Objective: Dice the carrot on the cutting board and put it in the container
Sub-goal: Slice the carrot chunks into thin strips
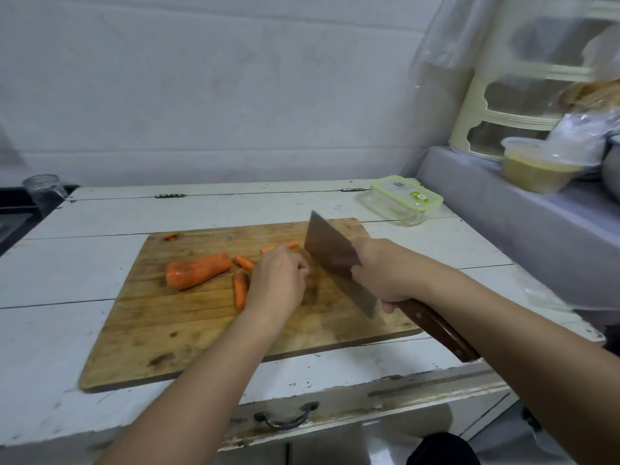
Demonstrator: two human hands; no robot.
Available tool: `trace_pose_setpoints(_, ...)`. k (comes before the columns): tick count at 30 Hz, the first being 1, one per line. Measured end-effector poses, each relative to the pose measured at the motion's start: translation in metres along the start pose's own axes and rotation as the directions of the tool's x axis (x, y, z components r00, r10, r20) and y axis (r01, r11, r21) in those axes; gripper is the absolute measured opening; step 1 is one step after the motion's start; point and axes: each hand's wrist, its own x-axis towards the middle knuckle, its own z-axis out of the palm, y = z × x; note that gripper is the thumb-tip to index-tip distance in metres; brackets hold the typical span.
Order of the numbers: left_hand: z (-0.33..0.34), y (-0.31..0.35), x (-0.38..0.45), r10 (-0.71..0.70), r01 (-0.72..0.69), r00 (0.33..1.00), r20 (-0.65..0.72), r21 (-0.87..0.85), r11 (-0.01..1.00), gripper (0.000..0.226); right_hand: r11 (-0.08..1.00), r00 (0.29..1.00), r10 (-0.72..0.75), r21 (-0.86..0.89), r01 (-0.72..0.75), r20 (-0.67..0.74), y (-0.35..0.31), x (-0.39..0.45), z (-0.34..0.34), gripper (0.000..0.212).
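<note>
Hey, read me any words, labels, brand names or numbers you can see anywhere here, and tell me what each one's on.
Nothing can be read for certain.
Container lid: a dark logo mark near its far end, too small to read.
Container lid: a green sticker with a white round mark, maybe "0", too blurred to tell.
Cleaver, cutting board, tub on the shelf: no text visible.

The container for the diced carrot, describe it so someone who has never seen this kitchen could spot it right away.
Start at the wooden cutting board on the white table. Past the board's far right corner stands the container, low, rectangular, of clear plastic. Its lime-green-rimmed lid is on, unlike the round tub of yellowish contents on the raised ledge to the right.
</note>
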Motion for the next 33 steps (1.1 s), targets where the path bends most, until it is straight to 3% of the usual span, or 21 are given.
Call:
trace_pose_setpoints(5,-0.008,0.001,0.001,0.041,-0.045,0.997,0.06,0.059,0.997,0.025,1.0,0.998,-0.005,0.024,0.007,-0.065,0.019,-0.017,-0.013,0.003)
trace_pose_setpoints(9,-0.048,-0.013,0.023,-0.087,0.087,0.996,0.02,-0.003,0.996,0.024,0.998,0.998,-0.054,0.019,0.054,-0.022,0.01,-0.021,-0.008,0.016)
trace_pose_setpoints(13,-0.071,-0.031,0.039,-0.11,0.113,0.983,0.148,-0.014,0.994,0.02,0.996,0.995,-0.093,0.018,0.093,0.047,-0.006,-0.018,0.003,0.004)
trace_pose_setpoints(18,-0.072,-0.034,0.061,-0.127,0.122,0.969,0.211,0.037,0.992,0.02,0.997,0.997,-0.059,0.05,0.057,0.048,-0.003,-0.013,0.007,0.021)
trace_pose_setpoints(21,-0.062,-0.031,0.071,-0.162,0.134,0.941,0.297,0.112,0.985,0.023,1.0,1.0,0.011,0.018,-0.012,0.022,0.01,-0.006,0.0,0.018)
trace_pose_setpoints(25,-0.052,-0.018,0.078,-0.178,0.11,0.903,0.39,0.192,0.975,0.008,0.997,0.998,0.061,0.058,-0.06,-0.012,0.024,0.007,-0.012,0.016)
trace_pose_setpoints(33,-0.031,0.033,0.058,-0.137,-0.002,0.847,0.513,0.26,0.966,0.03,0.969,0.992,0.062,0.245,-0.034,-0.106,0.049,0.021,-0.021,0.005)
